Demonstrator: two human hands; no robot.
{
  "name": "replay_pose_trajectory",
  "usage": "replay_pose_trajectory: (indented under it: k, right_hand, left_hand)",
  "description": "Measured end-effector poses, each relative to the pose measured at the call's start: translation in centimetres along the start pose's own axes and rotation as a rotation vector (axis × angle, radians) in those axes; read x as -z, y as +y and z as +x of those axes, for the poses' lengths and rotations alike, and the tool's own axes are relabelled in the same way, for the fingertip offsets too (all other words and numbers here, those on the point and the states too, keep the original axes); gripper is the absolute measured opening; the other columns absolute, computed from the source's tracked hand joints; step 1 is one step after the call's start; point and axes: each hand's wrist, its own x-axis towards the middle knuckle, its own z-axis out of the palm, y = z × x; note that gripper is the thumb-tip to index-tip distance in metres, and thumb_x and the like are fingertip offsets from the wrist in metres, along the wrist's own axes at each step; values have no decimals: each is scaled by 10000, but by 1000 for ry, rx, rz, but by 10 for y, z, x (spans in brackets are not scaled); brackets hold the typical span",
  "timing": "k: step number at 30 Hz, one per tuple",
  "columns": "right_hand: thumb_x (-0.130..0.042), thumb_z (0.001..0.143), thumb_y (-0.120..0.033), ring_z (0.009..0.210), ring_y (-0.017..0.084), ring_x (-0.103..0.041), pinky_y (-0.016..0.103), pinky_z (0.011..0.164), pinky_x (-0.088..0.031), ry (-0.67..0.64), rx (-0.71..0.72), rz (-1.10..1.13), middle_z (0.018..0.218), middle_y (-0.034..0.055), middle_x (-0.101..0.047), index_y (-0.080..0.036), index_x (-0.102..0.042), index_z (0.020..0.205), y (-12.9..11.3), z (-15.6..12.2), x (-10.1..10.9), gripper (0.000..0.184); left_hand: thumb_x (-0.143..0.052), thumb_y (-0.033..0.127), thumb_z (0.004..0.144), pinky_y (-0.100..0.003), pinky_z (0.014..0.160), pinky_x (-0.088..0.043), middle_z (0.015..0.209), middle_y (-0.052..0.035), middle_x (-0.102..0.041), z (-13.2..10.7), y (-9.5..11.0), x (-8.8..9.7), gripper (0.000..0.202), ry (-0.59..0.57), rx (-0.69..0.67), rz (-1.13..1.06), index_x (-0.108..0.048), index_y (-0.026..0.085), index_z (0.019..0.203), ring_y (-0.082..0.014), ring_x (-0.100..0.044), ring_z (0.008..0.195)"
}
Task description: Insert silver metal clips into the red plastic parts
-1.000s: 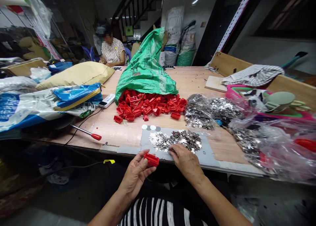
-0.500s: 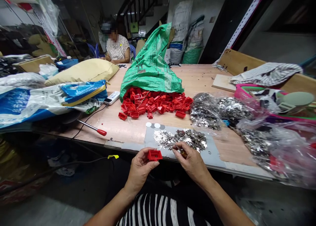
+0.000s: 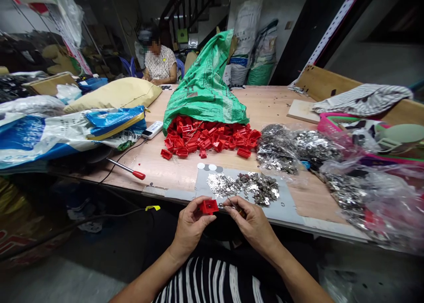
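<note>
Head view: the left hand [image 3: 194,219] has its fingers clamped on a small, glossy red, open-sided rectangular plastic box [image 3: 209,206], held up before the tabletop's [image 3: 172,179] near edge. The box looks hollow, straight-walled, with a small dark spot inside. Good handling seems to call for gripping its outer walls, opening uncovered, and moving the tool's tip slowly. Just beside it, the right hand [image 3: 250,219] has its fingers closed around a slender tool with a brownish handle [image 3: 243,213]; whether they also pinch a flat silvery metal piece, I cannot tell. Beyond lies a heap of such pieces [image 3: 253,186].
</note>
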Motion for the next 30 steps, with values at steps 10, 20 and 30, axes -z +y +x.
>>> replay_pose_trajectory:
  k: [10,20,30]
  right_hand:
    - [-490,907,-204,628,121,-552,230,616,-426,-63,94,-50,799,-11,-638,-220,-575,906,-10,3,1,86]
    - [-471,899,-130,827,157,-620,269,741,-480,-170,271,-132,911,38,-661,-217,-572,971,-9,7,4,151]
    - [-481,871,-102,881,179,-629,313,792,-515,-328,352,-314,959,55,-669,-219,-620,1043,-4,11,14,251]
  left_hand:
    - [-640,338,839,-228,635,-482,862,-50,-656,-1,9,-2,466,-78,328,-532,-550,185,1270,-127,-621,705]
    - [-604,375,854,-191,470,-408,782,-47,-605,-5,9,-5,399,-215,519,-688,-590,157,1188,-110,-592,546]
    - [-648,333,833,-171,492,-460,705,-19,-575,-6,13,-7,263,-207,693,-696,-622,145,1015,-66,-542,511]
